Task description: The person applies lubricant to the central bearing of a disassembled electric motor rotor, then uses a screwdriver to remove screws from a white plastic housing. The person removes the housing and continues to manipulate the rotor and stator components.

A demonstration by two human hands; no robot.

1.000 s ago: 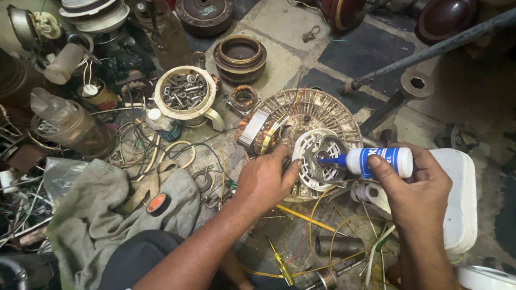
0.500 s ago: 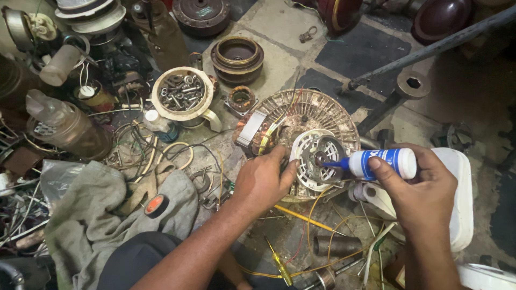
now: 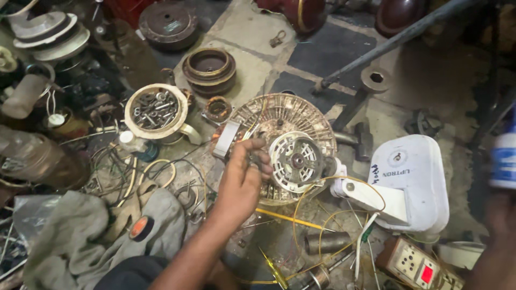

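Head view: left hand (image 3: 243, 180) fingers (image 3: 257, 145) touch fan motor (image 3: 294, 158) left edge.

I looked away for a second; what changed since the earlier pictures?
The right hand drew the blue-and-white bottle away from the white hub, out to the picture's right edge. The left hand stayed on the round motor winding.

Right hand (image 3: 497, 236) and blue-white bottle (image 3: 505, 161) blurred, cut off at right edge; grip indiscernible.
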